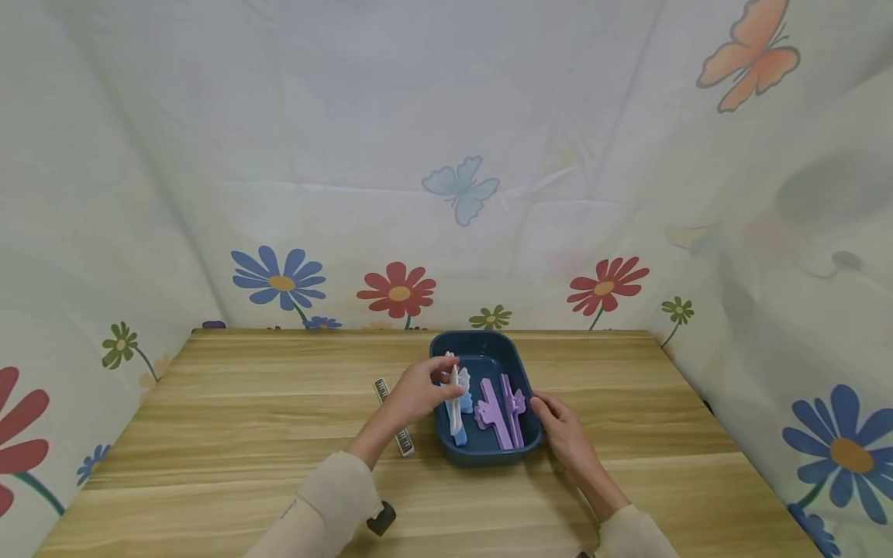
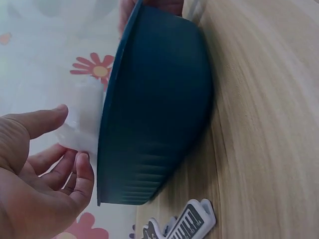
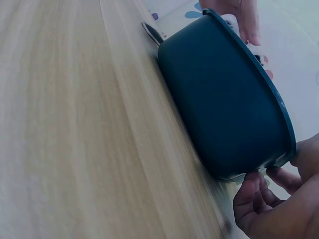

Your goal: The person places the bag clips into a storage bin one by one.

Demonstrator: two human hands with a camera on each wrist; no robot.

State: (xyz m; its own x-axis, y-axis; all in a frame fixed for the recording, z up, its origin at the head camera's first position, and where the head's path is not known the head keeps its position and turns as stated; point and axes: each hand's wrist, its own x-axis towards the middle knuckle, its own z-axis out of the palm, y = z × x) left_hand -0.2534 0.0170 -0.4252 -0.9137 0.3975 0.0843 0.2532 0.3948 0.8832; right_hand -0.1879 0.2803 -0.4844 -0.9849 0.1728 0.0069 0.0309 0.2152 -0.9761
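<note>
A dark blue plastic tub (image 1: 481,459) stands on the table. Over its left side, my left hand (image 1: 422,387) pinches a long white clip (image 1: 456,411) between thumb and fingers; in the left wrist view this white clip (image 2: 82,112) looks blurred. Light blue clips (image 1: 466,399) lie beneath it, partly covered. Two purple clips (image 1: 495,415) with small figures on their sides lie in the tub's right half. My right hand (image 1: 563,430) grips the tub's right rim, fingers under the edge in the right wrist view.
Left of the tub, a clip with a piano-key print (image 1: 405,443) lies on the wooden table (image 1: 279,403), partly hidden by my left forearm. Behind the table hangs a pale cloth (image 1: 335,209) printed with flowers and butterflies.
</note>
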